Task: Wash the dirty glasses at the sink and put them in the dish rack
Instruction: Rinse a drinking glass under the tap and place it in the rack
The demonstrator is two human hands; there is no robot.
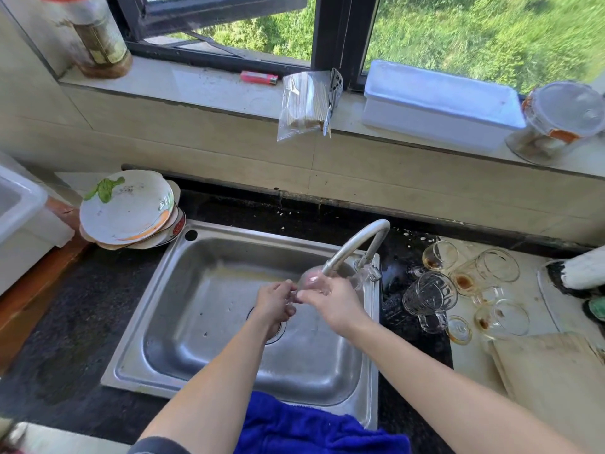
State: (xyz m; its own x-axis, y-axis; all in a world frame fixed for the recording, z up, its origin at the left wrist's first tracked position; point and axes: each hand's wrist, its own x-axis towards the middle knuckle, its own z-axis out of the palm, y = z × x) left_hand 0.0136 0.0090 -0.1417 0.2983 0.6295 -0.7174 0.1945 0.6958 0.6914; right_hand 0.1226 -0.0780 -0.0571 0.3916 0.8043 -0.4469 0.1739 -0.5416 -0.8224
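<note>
Both my hands hold one clear glass [309,280] over the steel sink [209,322], right under the faucet spout [353,247]. My left hand [275,301] grips its lower end from the left. My right hand [330,298] closes on it from the right. Much of the glass is hidden by my fingers. To the right of the sink, several dirty glasses with brown residue stand and lie on the counter: a handled mug [429,298], a small stained glass [439,256], a tall one on its side [484,271] and another stained one [501,317]. No dish rack is in view.
A stack of dirty plates [127,209] sits at the sink's back left corner. A blue cloth [314,427] hangs over the sink's front edge. A wooden cutting board [550,375] lies at the right. The windowsill holds a white box [438,104], a bag and a lighter.
</note>
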